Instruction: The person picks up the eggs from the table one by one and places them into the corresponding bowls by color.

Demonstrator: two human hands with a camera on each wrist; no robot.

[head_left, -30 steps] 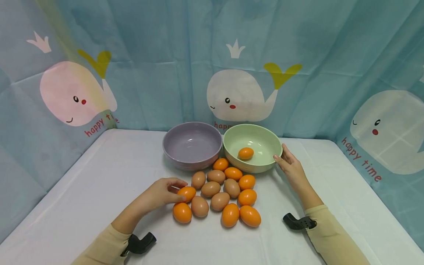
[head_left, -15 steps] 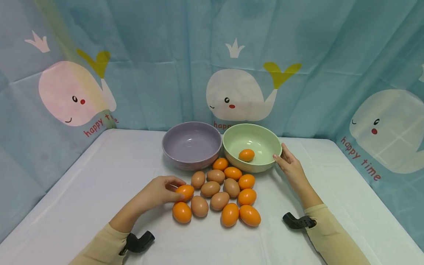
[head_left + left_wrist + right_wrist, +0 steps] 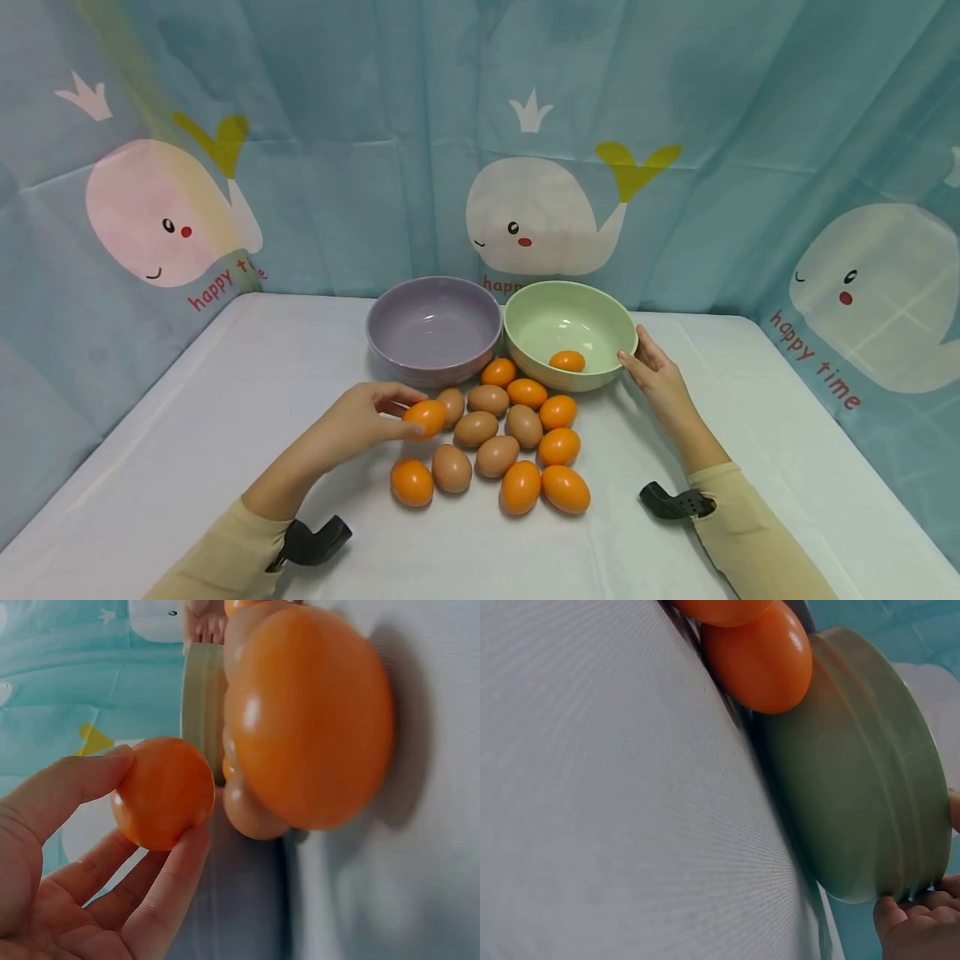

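Note:
My left hand pinches an orange egg between thumb and fingers, just above the left edge of the egg cluster. The left wrist view shows that egg lifted off the cloth, with another orange egg lying beyond it. My right hand rests with fairly straight fingers against the right side of the green bowl. Its fingertips touch the bowl's wall. One orange egg lies inside the green bowl. The purple bowl beside it holds nothing.
Several orange and brown eggs lie bunched on the white tablecloth in front of the two bowls. A blue whale-print curtain closes off the back and both sides of the table.
My left hand has lifted the orange egg off the cloth and moved it slightly right and toward the bowls. The egg in the green bowl has rolled a little nearer. The right hand stays put.

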